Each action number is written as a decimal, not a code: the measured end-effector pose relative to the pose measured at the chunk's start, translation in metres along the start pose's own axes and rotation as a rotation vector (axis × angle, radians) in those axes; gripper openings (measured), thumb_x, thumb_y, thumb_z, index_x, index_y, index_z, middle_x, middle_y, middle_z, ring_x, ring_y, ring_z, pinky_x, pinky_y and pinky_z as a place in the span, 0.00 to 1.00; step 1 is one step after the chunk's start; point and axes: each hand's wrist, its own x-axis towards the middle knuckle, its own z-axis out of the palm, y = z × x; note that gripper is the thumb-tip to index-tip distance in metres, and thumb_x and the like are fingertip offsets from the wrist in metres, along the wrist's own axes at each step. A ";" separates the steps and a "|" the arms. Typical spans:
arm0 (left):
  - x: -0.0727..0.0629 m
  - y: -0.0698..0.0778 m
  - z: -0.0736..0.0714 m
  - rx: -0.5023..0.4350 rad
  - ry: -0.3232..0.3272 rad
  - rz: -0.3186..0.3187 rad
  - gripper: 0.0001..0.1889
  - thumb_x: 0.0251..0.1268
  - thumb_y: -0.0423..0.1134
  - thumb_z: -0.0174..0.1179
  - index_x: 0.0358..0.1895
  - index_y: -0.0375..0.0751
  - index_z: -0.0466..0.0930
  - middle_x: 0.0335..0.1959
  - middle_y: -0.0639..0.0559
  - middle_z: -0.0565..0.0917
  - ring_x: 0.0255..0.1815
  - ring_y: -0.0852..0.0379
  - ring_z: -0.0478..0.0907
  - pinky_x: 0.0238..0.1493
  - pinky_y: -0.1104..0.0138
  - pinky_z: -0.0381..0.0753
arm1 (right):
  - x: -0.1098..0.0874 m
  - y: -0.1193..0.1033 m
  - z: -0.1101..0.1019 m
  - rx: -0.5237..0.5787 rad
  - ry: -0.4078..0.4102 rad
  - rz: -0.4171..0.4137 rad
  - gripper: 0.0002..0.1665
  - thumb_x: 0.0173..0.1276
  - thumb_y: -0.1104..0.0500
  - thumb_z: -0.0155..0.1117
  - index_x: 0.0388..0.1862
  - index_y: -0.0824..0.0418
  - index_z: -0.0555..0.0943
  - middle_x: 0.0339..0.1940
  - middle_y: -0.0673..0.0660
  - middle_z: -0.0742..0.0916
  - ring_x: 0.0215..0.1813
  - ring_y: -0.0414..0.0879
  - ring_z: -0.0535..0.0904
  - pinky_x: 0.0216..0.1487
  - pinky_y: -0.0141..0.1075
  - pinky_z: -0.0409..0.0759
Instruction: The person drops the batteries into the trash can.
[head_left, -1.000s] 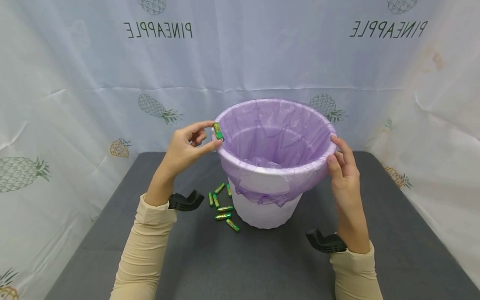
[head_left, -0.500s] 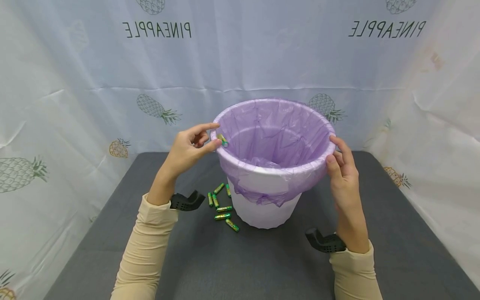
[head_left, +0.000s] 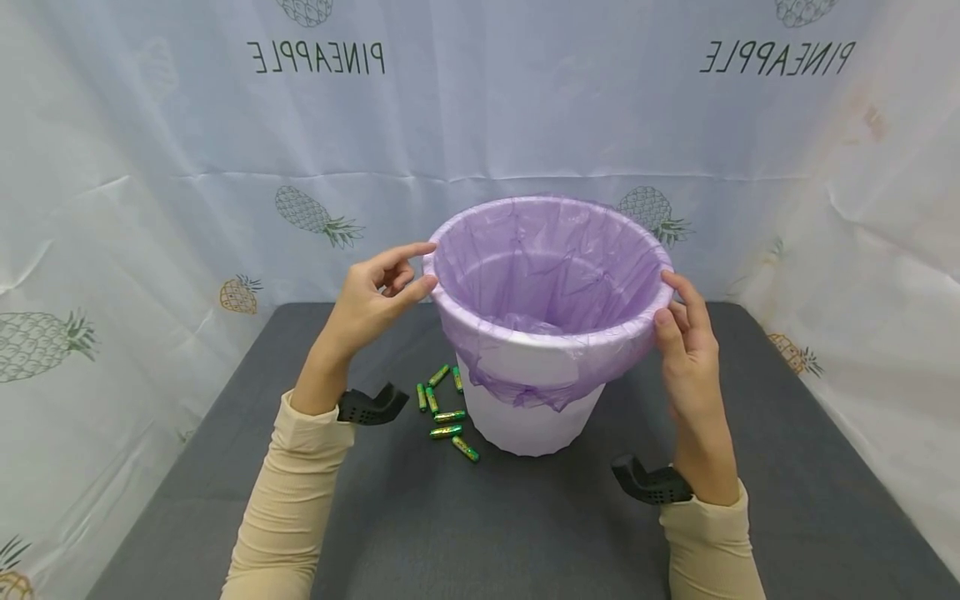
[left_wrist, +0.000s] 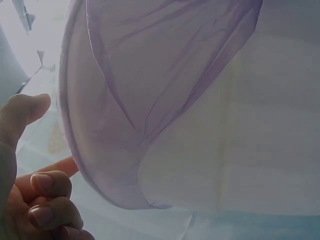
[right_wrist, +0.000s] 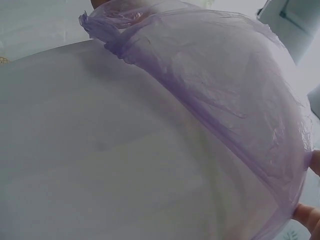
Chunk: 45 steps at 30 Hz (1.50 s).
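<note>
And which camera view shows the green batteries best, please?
The head view: it alone shows the green batteries, lying on the table beside the bin. The wrist views show none of them.

The bin (head_left: 532, 433) is white, and the bag (head_left: 562, 275) in it is purple and see-through. The batteries (head_left: 447, 432) are green with yellow-gold marks. The table (head_left: 480, 533) has a dark grey colour. Both sleeves (head_left: 288, 508) are plain beige, and the wrist cameras (head_left: 372, 407) are black. The curtain (head_left: 480, 125) is pale blue at the back, whitish at the sides, printed with green and orange pineapples (head_left: 306, 210) and dark green letters (head_left: 317, 58).
</note>
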 end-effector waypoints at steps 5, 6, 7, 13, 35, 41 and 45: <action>-0.005 -0.003 -0.001 -0.004 0.025 0.017 0.18 0.61 0.31 0.61 0.55 0.36 0.79 0.22 0.57 0.60 0.23 0.66 0.57 0.26 0.73 0.58 | 0.000 0.000 -0.001 0.000 -0.017 -0.010 0.24 0.74 0.61 0.53 0.67 0.53 0.71 0.43 0.46 0.83 0.44 0.36 0.76 0.48 0.23 0.73; -0.006 -0.004 -0.002 -0.006 0.032 0.021 0.17 0.61 0.30 0.61 0.55 0.35 0.80 0.22 0.57 0.60 0.23 0.66 0.57 0.26 0.73 0.58 | 0.000 0.001 -0.001 0.000 -0.018 -0.011 0.24 0.74 0.62 0.52 0.67 0.53 0.70 0.44 0.46 0.83 0.44 0.36 0.76 0.48 0.23 0.74; -0.007 -0.005 -0.002 -0.009 0.038 0.023 0.17 0.61 0.30 0.61 0.54 0.35 0.80 0.22 0.57 0.60 0.23 0.66 0.58 0.26 0.73 0.58 | 0.000 0.001 -0.001 0.000 -0.020 -0.011 0.24 0.74 0.62 0.52 0.68 0.53 0.70 0.44 0.46 0.83 0.44 0.36 0.77 0.48 0.23 0.74; -0.016 -0.012 -0.005 -0.018 0.062 0.026 0.17 0.61 0.28 0.61 0.54 0.35 0.80 0.22 0.56 0.61 0.22 0.67 0.57 0.24 0.71 0.57 | 0.000 0.001 -0.001 -0.005 -0.019 -0.010 0.24 0.74 0.63 0.51 0.68 0.53 0.70 0.45 0.46 0.83 0.46 0.36 0.77 0.50 0.23 0.74; -0.070 -0.080 -0.007 -0.091 0.053 -0.146 0.15 0.67 0.30 0.57 0.55 0.30 0.77 0.22 0.63 0.67 0.20 0.68 0.58 0.23 0.69 0.60 | 0.014 0.011 -0.030 0.243 -0.117 0.073 0.30 0.74 0.52 0.54 0.73 0.53 0.63 0.47 0.45 0.85 0.50 0.35 0.79 0.47 0.26 0.78; -0.076 -0.096 -0.005 -0.075 -0.010 -0.213 0.16 0.69 0.32 0.56 0.58 0.33 0.77 0.24 0.62 0.70 0.19 0.68 0.59 0.22 0.68 0.62 | 0.025 0.030 -0.025 0.289 -0.140 0.008 0.29 0.74 0.52 0.54 0.72 0.53 0.64 0.63 0.46 0.76 0.60 0.35 0.74 0.57 0.26 0.73; -0.079 -0.110 -0.006 -0.060 -0.055 -0.268 0.18 0.69 0.36 0.57 0.60 0.36 0.76 0.25 0.60 0.71 0.19 0.67 0.59 0.23 0.68 0.64 | 0.029 0.040 -0.021 0.323 -0.165 -0.049 0.32 0.74 0.50 0.54 0.74 0.54 0.61 0.67 0.47 0.74 0.66 0.36 0.70 0.65 0.25 0.68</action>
